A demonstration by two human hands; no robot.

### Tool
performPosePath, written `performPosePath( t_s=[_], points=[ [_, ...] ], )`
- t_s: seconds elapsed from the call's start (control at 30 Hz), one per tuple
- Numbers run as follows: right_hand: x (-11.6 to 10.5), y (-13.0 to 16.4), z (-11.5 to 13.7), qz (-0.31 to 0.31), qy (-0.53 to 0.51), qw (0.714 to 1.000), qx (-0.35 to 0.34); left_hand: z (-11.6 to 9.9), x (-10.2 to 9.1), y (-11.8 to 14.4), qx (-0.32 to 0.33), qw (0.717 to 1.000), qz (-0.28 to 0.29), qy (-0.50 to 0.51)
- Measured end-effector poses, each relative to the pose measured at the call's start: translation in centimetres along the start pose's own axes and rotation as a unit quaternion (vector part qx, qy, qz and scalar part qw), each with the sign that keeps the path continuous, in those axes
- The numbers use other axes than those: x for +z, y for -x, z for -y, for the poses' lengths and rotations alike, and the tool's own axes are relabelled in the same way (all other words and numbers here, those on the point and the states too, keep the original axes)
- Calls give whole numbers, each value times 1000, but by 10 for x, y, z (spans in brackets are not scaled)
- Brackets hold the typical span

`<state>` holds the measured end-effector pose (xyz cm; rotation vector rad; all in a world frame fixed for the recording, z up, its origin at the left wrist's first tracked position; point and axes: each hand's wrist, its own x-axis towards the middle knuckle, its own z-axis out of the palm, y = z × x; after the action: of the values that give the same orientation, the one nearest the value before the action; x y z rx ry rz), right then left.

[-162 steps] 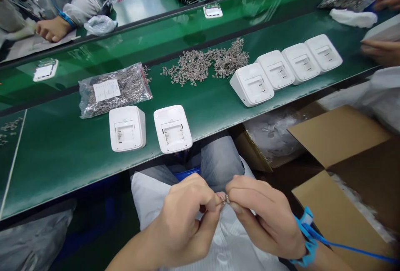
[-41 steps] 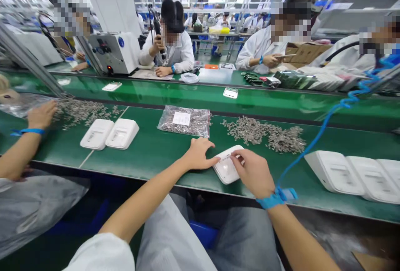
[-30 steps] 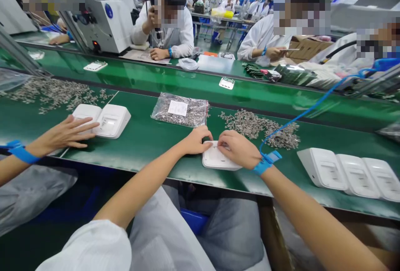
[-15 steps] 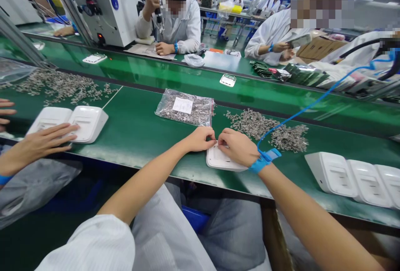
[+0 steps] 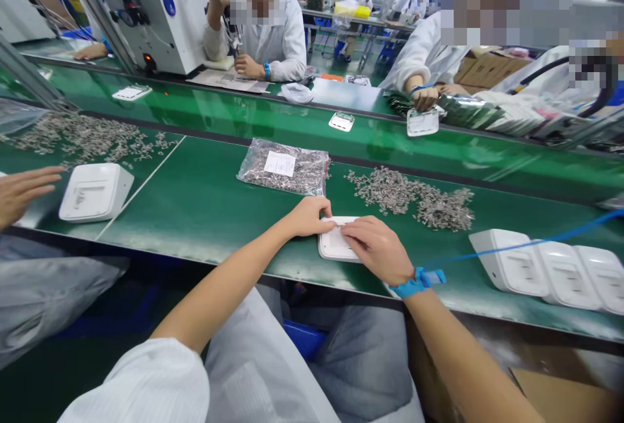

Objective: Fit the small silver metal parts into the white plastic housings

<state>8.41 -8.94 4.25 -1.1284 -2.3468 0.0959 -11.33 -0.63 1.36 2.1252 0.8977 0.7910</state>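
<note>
A white plastic housing (image 5: 335, 249) lies on the green work surface in front of me. My left hand (image 5: 311, 216) grips its left edge, the thumb resting on top near a small slot. From the right, my right hand (image 5: 377, 246) reaches over the housing with its fingers pressed together on the upper face. Whatever those fingertips hold, if anything, is hidden. A blue strap (image 5: 414, 283) circles my right wrist. Behind the housing lie a loose heap of small metal parts (image 5: 390, 190) and a clear bag (image 5: 287, 168) of similar parts with a white label.
Several white housings (image 5: 519, 267) stand in a row at the right. Another housing (image 5: 95, 192) stands at the left near a co-worker's hand (image 5: 24, 192). A conveyor belt (image 5: 234, 114) behind carries white panels (image 5: 341, 121). A blue cord (image 5: 531, 239) crosses the right side.
My right hand has shifted slightly right and down and flattened over the housing; my left hand stays at its edge. The co-worker's hand at left has moved back, and one housing there has left view.
</note>
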Motion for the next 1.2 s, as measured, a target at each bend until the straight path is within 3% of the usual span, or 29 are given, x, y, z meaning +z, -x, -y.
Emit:
performPosePath(
  t_s=[0.27,0.67,0.8,0.9,1.0,1.1,1.2],
  points=[
    [5,2,-2,-9,26,1000,-11,-8,4,1,-43,999,-15,-24],
    [3,2,-2,31,25,999,-35,-8,13,3,-40,995,-36,-86],
    [6,9,0,-90,-24,995,20,-11,17,8,-32,991,-52,-120],
    [8,12,3,-199,-89,970,108,-11,16,9,-22,990,-49,-129],
    [6,16,-2,-270,-139,937,172,-10,12,10,-7,993,-43,-113],
    [-5,31,-24,-340,-53,909,233,-9,7,10,22,995,-53,-87],
    [-27,67,-59,-353,168,877,277,-9,5,11,40,994,-56,-86]
  ],
)
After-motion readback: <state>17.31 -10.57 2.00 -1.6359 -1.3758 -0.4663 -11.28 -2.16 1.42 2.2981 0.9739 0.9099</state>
